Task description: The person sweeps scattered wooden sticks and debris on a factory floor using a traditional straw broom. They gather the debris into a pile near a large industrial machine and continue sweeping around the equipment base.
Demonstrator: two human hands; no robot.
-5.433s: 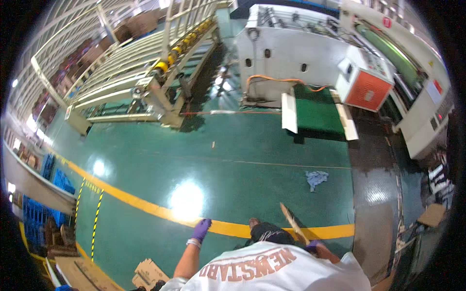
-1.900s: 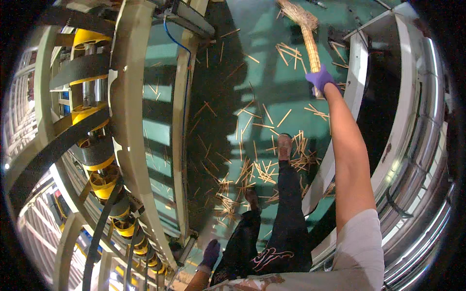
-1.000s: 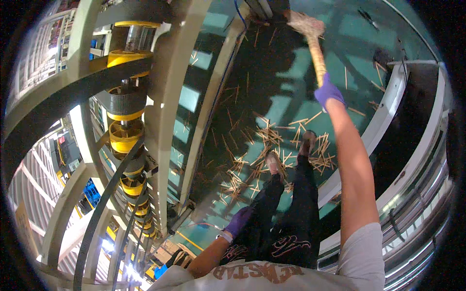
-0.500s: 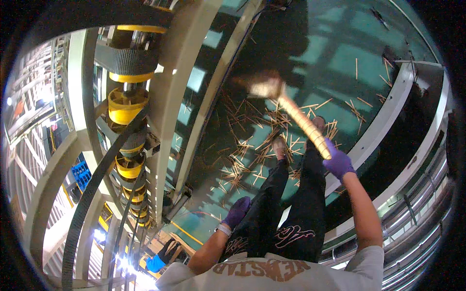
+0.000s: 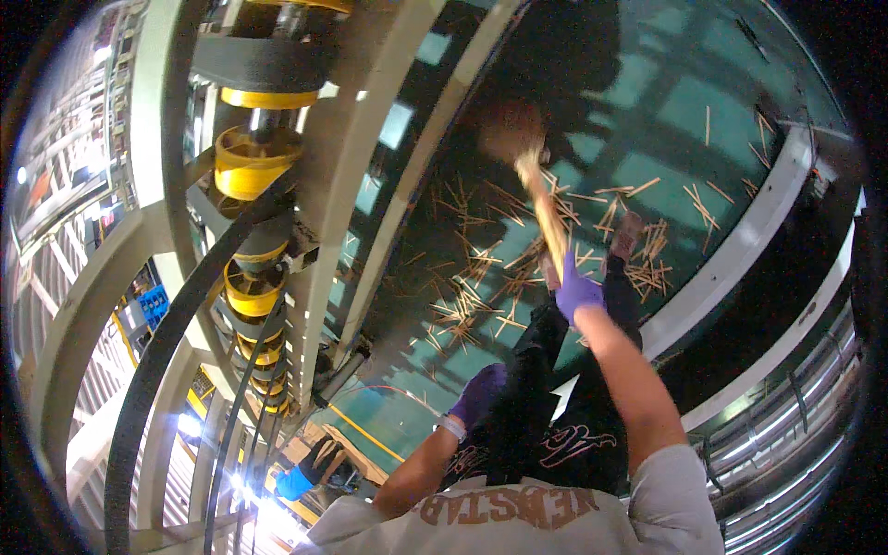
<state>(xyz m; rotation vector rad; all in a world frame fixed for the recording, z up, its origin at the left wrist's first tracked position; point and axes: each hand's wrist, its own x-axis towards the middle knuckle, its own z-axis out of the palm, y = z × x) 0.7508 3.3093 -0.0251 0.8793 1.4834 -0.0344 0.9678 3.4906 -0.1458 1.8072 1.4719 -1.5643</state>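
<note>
My right hand (image 5: 580, 294), in a purple glove, is closed around the pale handle of a short broom (image 5: 544, 205). The broom slants up and away to the left, its brush end blurred and in shadow over the green floor. Thin wooden sticks (image 5: 460, 310) lie scattered and heaped around my shoes, under and beside the broom. Also gloved in purple, my left hand (image 5: 479, 393) rests against my left thigh with the fingers laid along it, holding nothing I can see.
Along the left runs a machine frame (image 5: 375, 139) with yellow-rimmed rollers (image 5: 250, 166) and dark belts. A pale curved beam (image 5: 740, 250) and metal pipes (image 5: 786, 453) stand on the right. A person in blue (image 5: 296, 483) is at the lower left, beyond the machine.
My right hand has swung left and nearer to me with the broom, whose handle now stands steeper. The left hand stays by my thigh. My view has shifted slightly.
</note>
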